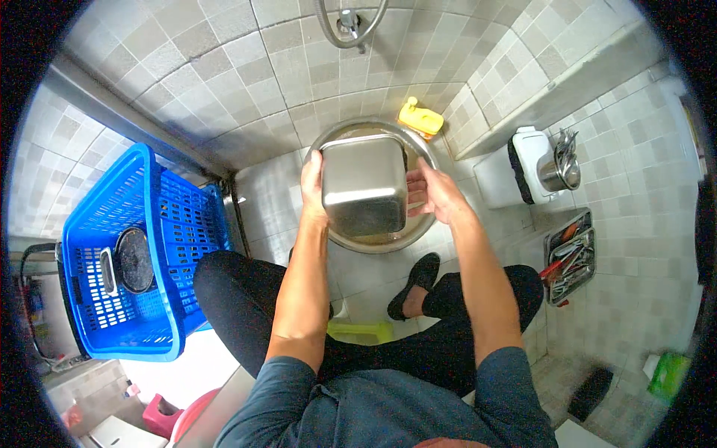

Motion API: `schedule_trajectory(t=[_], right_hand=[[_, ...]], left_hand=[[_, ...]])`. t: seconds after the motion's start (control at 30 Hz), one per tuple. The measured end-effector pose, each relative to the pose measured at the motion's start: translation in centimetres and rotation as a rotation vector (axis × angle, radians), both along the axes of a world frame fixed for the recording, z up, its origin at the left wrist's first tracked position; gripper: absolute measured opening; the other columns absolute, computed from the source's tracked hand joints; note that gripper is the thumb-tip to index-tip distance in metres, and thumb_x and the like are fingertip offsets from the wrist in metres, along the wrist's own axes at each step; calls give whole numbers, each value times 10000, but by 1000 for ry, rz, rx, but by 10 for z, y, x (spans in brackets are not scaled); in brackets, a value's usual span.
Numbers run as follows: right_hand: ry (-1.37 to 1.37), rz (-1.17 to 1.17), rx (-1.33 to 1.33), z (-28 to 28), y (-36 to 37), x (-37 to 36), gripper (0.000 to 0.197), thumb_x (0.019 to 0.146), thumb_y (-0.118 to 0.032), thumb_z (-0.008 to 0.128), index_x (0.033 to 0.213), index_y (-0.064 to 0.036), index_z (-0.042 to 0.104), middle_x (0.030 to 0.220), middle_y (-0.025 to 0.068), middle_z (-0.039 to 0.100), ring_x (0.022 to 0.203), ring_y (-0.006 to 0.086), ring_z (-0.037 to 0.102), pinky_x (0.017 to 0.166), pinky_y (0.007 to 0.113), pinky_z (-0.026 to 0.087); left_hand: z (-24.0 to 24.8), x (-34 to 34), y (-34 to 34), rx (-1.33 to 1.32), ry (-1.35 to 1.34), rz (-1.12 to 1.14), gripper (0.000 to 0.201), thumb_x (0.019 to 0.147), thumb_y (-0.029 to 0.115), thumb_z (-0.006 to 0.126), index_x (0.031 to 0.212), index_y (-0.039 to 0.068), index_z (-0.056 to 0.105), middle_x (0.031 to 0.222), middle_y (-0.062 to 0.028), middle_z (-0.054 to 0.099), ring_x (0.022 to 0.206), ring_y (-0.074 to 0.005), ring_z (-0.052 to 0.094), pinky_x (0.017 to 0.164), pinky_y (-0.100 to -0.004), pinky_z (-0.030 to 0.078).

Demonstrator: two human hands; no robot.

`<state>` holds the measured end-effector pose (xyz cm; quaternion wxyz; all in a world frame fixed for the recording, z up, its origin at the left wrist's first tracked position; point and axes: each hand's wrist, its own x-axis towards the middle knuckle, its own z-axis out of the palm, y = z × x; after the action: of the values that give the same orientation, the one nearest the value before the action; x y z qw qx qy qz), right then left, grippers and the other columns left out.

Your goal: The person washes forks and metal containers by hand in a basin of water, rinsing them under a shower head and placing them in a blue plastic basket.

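Note:
A deep rectangular stainless-steel pan (364, 175) with rounded corners is held between my two hands, its smooth, shiny outer surface facing up at me. My left hand (313, 183) clasps its left side, with most of the fingers hidden behind the metal. At the opposite side, my right hand (439, 194) presses its fingertips to the pan, thumb raised. Beneath the pan is a large round metal basin (418, 237) holding brownish water; the pan covers most of it. Whether the pan's lower edge touches the water cannot be seen.
A yellow bottle (420, 119) stands behind the basin. To the left is a blue plastic basket (168, 299) with a round dark pan inside. On the right are a white container (500, 175), a metal cup of utensils (560, 175) and a cutlery tray (571, 257). A hose tap (349, 24) is ahead.

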<state>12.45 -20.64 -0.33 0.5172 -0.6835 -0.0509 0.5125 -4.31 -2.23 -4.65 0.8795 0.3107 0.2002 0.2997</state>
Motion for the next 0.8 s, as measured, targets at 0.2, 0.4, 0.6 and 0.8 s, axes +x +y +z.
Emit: schedule_trajectory(t=[0.2, 0.4, 0.6, 0.8], right_hand=[[201, 252, 29, 72, -27, 1, 934, 856, -808, 327, 1248, 25, 484, 1060, 198, 622, 869, 361, 651, 663, 534, 566], [326, 221, 105, 72, -45, -20, 915, 812, -826, 361, 1307, -69, 500, 1221, 207, 580, 993, 406, 624, 681, 587, 554], [442, 203, 345, 72, -50, -25, 480, 866, -430, 584, 1174, -62, 610, 1072, 149, 671, 978, 294, 645, 804, 470, 543], [-21, -122, 524, 32, -47, -3, 257, 855, -180, 538, 1060, -39, 604, 867, 25, 571, 807, 131, 523, 753, 301, 439]], left_hand=[[7, 7, -10, 632, 88, 222, 516, 1059, 368, 349, 943, -37, 649, 781, -98, 627, 689, -180, 560, 621, -344, 436], [54, -3, -34, 801, 26, 16, 477, 991, 394, 444, 796, -11, 601, 752, -125, 597, 703, -225, 572, 676, -350, 467], [79, 6, -29, 835, -188, -141, 368, 847, 339, 510, 656, 25, 490, 752, -119, 547, 707, -195, 491, 675, -303, 397], [91, 21, -44, 768, 112, -194, 530, 864, 321, 498, 1267, -23, 493, 1244, -140, 534, 1172, -231, 484, 1032, -342, 348]])
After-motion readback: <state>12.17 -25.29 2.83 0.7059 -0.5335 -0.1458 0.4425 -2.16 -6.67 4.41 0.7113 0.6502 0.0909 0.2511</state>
